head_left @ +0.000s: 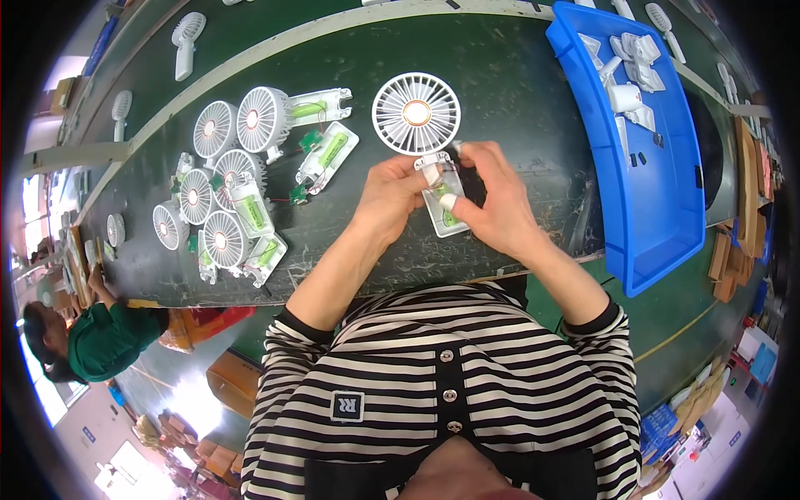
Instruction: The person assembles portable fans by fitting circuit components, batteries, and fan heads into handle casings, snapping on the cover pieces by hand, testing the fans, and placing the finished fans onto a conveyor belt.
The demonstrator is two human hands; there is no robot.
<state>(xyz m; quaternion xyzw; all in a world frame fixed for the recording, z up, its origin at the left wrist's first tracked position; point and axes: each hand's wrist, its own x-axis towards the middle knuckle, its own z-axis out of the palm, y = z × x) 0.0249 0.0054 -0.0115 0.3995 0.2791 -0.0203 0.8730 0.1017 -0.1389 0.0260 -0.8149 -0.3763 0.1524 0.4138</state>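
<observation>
A white handheld fan lies in front of me, its round grille head pointing away. Its handle is opened, and a green battery shows inside the white handle shell. My left hand is closed on the top of the handle from the left, just below the head. From the right, my right hand grips the same handle, its thumb lying over the shell. Both thumbs carry white coverings. Whatever small part sits between my fingertips is hidden.
At left lie several fan heads with opened handles, batteries and green circuit boards. Two handle shells rest nearer the middle. A blue tray on the right holds white plastic parts. A person in green is at far left.
</observation>
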